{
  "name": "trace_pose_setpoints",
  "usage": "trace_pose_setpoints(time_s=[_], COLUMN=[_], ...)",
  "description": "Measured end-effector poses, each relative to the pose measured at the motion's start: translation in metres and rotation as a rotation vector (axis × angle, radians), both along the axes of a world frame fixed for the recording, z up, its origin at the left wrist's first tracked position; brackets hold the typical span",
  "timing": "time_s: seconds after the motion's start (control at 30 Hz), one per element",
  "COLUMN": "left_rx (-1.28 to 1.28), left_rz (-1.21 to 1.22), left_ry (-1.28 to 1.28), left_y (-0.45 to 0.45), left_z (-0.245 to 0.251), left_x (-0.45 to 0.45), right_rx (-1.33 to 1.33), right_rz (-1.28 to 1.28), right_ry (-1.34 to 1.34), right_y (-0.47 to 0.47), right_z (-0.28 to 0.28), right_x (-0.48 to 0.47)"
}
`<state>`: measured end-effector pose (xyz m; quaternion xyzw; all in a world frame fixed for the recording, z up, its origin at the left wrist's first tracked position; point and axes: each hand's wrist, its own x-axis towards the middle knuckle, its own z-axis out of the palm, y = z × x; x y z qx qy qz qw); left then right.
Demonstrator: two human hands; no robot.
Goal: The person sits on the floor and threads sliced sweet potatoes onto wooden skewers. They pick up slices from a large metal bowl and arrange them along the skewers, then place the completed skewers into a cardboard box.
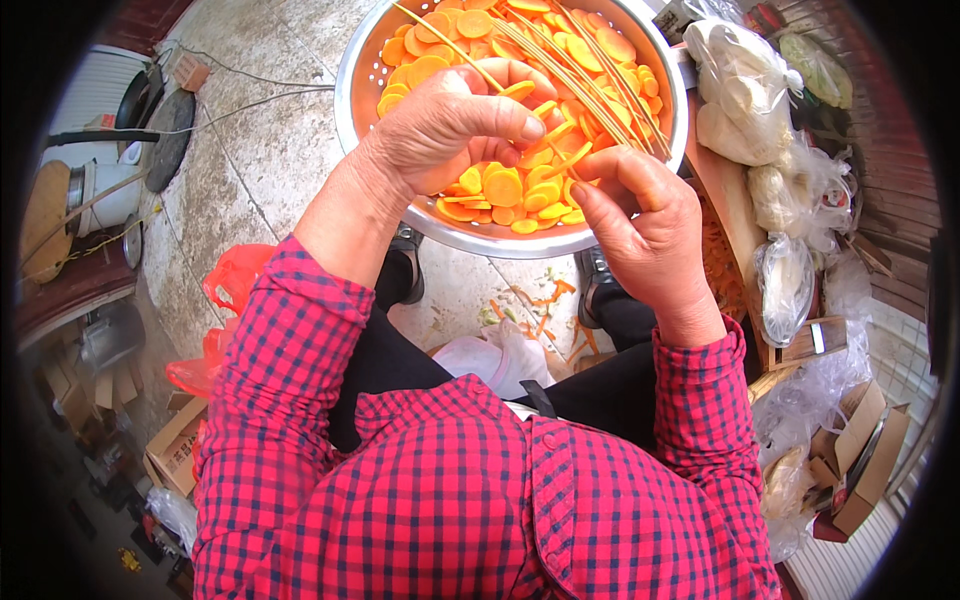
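Note:
A metal colander (457,241) full of round carrot slices (502,187) stands before me. Above it my left hand (469,124) grips a thin wooden skewer (431,30), on which several carrot slices are threaded, spaced apart. With thumb and fingertips my right hand (637,214) pinches the skewer's lower right end, close to the last slice. Several more wooden skewers (562,71) lie in a loose bundle across the slices in the colander's upper right part.
Bags of pale food (742,90) lie on a wooden surface (724,187) at the right. Orange peelings (555,292) litter the floor between my feet. A red plastic bag (236,277) is beside my left arm. Cardboard boxes (176,450) stand low on both sides.

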<state>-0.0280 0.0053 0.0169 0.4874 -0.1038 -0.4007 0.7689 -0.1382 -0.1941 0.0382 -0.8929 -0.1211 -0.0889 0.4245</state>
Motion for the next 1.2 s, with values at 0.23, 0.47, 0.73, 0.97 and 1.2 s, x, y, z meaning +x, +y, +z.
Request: trace_pose_setpoints(time_s=[0.23, 0.47, 0.73, 0.97, 1.2], left_rx=[-0.009, -0.068, -0.044, -0.068, -0.034], left_rz=[-0.03, -0.01, 0.041, 0.043, 0.08], left_ry=[0.011, 0.042, 0.048, 0.062, -0.051], left_y=[0.003, 0.002, 0.0, 0.0, 0.006], left_z=[-0.002, 0.001, -0.001, -0.003, -0.004], left_x=[0.003, 0.001, 0.001, 0.002, 0.015], right_rx=[0.732, 0.965, 0.158, 0.13, 0.624], right_rz=[0.001, 0.01, -0.063, -0.047, -0.25], right_ry=[0.48, 0.688, 0.206, 0.188, 0.363], right_y=[0.005, 0.003, 0.006, 0.005, 0.0], right_z=[-0.003, 0.004, -0.002, -0.002, -0.007], right_x=[-0.001, 0.001, -0.005, -0.004, 0.001])
